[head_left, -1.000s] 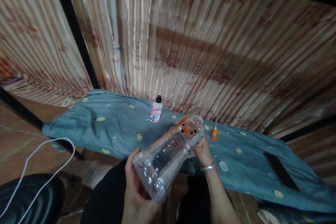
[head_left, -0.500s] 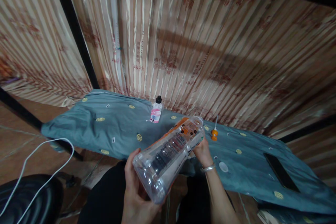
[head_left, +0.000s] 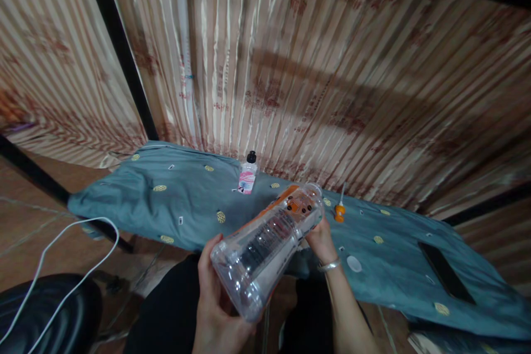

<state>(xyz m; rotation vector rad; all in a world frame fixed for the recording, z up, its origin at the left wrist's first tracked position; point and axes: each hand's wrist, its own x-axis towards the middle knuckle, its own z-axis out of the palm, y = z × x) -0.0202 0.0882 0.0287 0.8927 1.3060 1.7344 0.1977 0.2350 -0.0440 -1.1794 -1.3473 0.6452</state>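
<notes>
A large clear plastic bottle (head_left: 265, 254) with an orange and white label is tilted in front of me, its neck pointing up and to the right. My left hand (head_left: 218, 304) is wrapped round its base from below left. Near the neck, my right hand (head_left: 321, 238) grips it from the right; the bottle hides most of those fingers, and a silver bracelet circles the wrist. Beyond the bottle stands a small clear bottle (head_left: 247, 177) with a pink label and black cap. To the right lies a screwdriver (head_left: 339, 211) with an orange handle.
A teal cloth (head_left: 186, 193) with yellow prints covers the low surface. On its right side lie a dark phone (head_left: 446, 271) and a whitish round piece (head_left: 354, 264). A striped curtain (head_left: 269, 66) hangs behind. At lower left, a white cable (head_left: 58, 232) loops above a black stool (head_left: 50, 310).
Almost nothing differs. The whole view has shifted very slightly; both hands keep the same hold on the large bottle.
</notes>
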